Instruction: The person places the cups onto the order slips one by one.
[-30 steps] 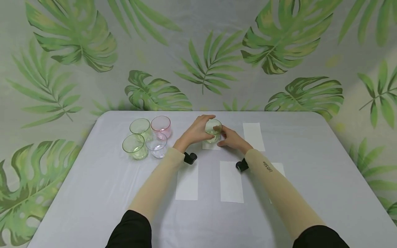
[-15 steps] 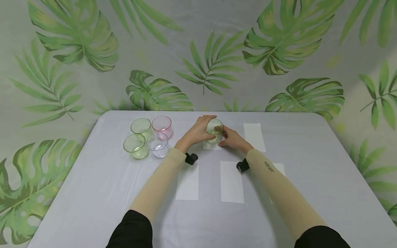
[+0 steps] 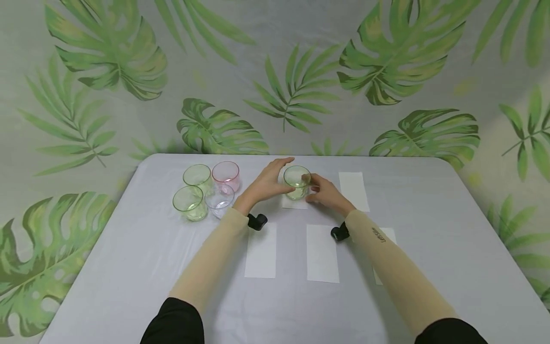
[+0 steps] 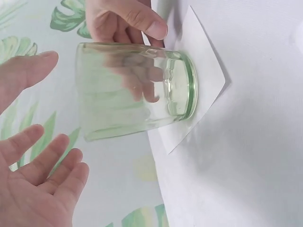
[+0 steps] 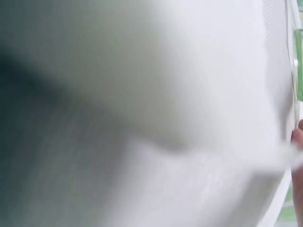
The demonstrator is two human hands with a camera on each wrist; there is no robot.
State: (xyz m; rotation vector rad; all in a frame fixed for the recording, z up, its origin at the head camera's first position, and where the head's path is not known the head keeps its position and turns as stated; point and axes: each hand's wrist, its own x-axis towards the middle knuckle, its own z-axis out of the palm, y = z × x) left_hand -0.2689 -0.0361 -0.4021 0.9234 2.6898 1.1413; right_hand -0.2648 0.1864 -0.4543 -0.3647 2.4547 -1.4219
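A green-tinted glass tumbler [image 3: 295, 187] stands upright on a white paper card [image 3: 294, 205] near the table's back edge. To its left is my left hand [image 3: 267, 182], thumb and fingers spread; the left wrist view shows a gap between them and the tumbler [image 4: 123, 94]. On the other side, my right hand [image 3: 327, 195] has loosely bent fingers close around the tumbler's right side. Through the glass those fingers show, while the right thumb [image 4: 157, 30] sits just off the wall. Blurred pale cloth fills most of the right wrist view, with fingertips [image 5: 297, 137] at its edge.
At the back left stand two green tumblers [image 3: 189, 205] [image 3: 197, 177], a pink one [image 3: 226, 177] and a clear one [image 3: 219, 200], close together. More white cards lie at the back right [image 3: 353, 191] and in a front row [image 3: 260, 251] [image 3: 322, 253], one partly under the right forearm.
My left hand has moved left, away from the tumbler, and its fingers have spread. The right hand has drawn slightly to the right. The tumbler stays on its card.
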